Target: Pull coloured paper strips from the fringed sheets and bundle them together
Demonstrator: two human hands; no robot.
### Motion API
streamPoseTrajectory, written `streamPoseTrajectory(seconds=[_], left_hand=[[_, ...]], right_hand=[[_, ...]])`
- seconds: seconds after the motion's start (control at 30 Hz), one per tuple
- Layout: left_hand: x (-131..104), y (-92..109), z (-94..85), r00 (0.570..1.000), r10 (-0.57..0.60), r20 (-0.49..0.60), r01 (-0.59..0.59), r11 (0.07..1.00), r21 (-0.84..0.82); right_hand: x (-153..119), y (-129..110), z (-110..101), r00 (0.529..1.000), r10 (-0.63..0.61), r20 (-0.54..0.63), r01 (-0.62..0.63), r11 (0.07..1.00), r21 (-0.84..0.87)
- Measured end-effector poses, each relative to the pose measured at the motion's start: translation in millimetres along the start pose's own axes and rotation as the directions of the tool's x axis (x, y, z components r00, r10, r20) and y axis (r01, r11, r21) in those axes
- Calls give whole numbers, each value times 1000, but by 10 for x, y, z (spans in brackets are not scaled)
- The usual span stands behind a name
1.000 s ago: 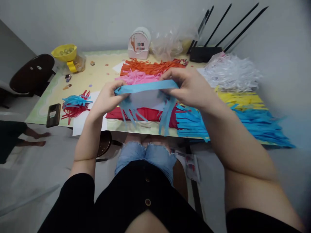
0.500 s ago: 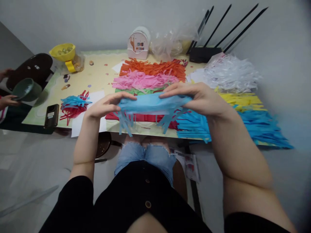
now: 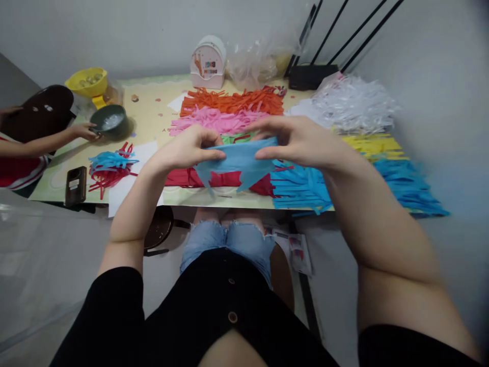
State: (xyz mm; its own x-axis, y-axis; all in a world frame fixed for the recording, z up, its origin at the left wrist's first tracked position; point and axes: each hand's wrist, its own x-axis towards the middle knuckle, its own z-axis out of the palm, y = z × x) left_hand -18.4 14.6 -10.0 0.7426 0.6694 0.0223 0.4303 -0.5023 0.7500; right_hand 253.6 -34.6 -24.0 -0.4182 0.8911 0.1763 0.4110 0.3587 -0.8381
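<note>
A strip of blue fringed tissue paper (image 3: pixel 244 157) is stretched between my two hands, above the table's near edge. My left hand (image 3: pixel 193 148) pinches its left end between thumb and fingers. At the other end my right hand (image 3: pixel 290 140) is closed on it, thumb in front and fingers behind. The strip's fringe hangs down blurred. Beneath it lies red fringed paper (image 3: pixel 225 178), partly covered. Behind my hands are pink fringed paper (image 3: pixel 214 120) and orange fringed paper (image 3: pixel 237 102), with a little green showing. More blue fringed paper (image 3: pixel 300 186) lies below my right hand.
Yellow (image 3: pixel 370 147) and white fringe (image 3: pixel 359 104) lie at the right, near a black router (image 3: pixel 312 77). At left are a phone (image 3: pixel 75 186), a red-and-blue fringe bundle (image 3: pixel 110 165) and a yellow bowl (image 3: pixel 87 81). Another person's hand (image 3: pixel 86 131) holds a dark green bowl (image 3: pixel 109 122).
My hands have come closer together, and the blue strip's ends are gathered in. The other person's green bowl has moved right, over the table. The view has shifted slightly.
</note>
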Motion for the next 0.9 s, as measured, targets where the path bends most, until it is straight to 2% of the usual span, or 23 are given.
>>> streamPoseTrajectory(seconds=[0.1, 0.27, 0.4, 0.57, 0.67, 0.77, 0.83, 0.9], left_hand=[[-14, -30, 32, 993, 32, -112, -35, 999, -30], [-88, -188, 99, 939, 50, -339, -104, 985, -141], [-155, -245, 164, 897, 12, -441, -144, 953, -267], [-206, -275, 303, 880, -32, -473, -188, 892, -411], [-246, -308, 339, 864, 19, -502, -233, 901, -367], [-297, -312, 300, 852, 113, -511, -293, 911, -289], [-322, -265, 253, 860, 144, -490, -291, 927, -237], [-325, -179, 215, 888, 140, -438, -248, 948, -199]], right_hand=[[40, 80, 97, 998, 25, -65, -28, 999, -42], [-28, 135, 174, 960, -26, -279, 35, 999, 28], [-102, 177, 272, 937, -9, -349, 91, 972, 218], [-145, 233, 385, 926, 39, -376, 133, 898, 419], [-165, 226, 399, 931, 43, -363, 144, 871, 470], [-189, 204, 386, 943, 32, -332, 159, 833, 531], [-203, 185, 370, 946, 3, -324, 165, 857, 488], [-213, 161, 348, 944, -47, -327, 173, 913, 369]])
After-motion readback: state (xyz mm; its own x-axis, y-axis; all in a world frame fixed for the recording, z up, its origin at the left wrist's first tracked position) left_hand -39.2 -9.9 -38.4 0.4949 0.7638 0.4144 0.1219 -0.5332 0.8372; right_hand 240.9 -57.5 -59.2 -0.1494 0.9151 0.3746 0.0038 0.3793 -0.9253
